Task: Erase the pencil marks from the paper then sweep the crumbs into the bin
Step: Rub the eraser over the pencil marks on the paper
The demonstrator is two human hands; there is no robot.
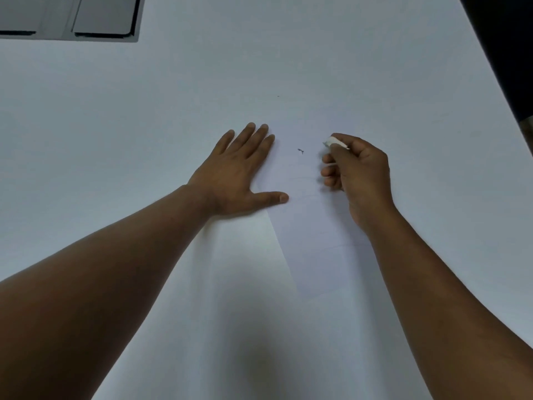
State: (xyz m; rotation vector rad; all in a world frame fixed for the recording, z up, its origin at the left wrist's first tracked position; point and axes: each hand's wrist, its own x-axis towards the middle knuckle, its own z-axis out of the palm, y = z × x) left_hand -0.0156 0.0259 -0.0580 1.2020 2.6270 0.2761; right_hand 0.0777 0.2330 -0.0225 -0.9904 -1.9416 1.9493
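The left hand lay flat on the paper, four fingers straight and close together, thumb splayed out toward the middle of the sheet. That was a hold-down, by my reading: palm weight on the sheet's left edge so it would not skate across the table when the rubbing came. The right hand hovered just beside it over the sheet's right side, fingers curled in, thumb and forefinger pinching a small white eraser with its tip poking out toward the left hand. Whether the eraser touched the paper I could not tell; it looked lifted.

Between the two hands sat one small dark speck on the paper (a leftover pencil mark or a crumb, too small to call). A second, fainter fleck lay further off toward the table's far edge. A few pale lines crossed the sheet near the right hand, too faint to say what they were.

The count: two hands, one eraser, one sheet, two dark flecks. No bin anywhere I could see. At the table's far left corner lay a flat grey panel with dark edges, well apart from the work; I could not say what it was.

My guess was that erasing was near its end and the sweeping not yet begun, since the paper looked almost clean.
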